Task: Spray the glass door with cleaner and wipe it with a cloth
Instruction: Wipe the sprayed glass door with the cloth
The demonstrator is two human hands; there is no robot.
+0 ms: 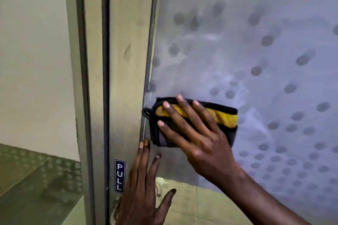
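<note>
The glass door (247, 51) fills the right of the view, frosted with rows of grey dots and streaked with wet smears. A folded cloth (225, 117), yellow with black edging, lies flat against the glass close to the door's metal frame (128, 60). My right hand (197, 133) presses on the cloth with fingers spread. My left hand (144, 184) rests flat with fingers apart on the lower frame and glass edge, holding nothing. No spray bottle is in view.
A blue PULL sticker (119, 175) sits on the metal frame beside my left hand. A dark rubber seal (105, 78) runs down between the door and the fixed frame. A second glass panel (33, 78) with dotted frosting low down is on the left.
</note>
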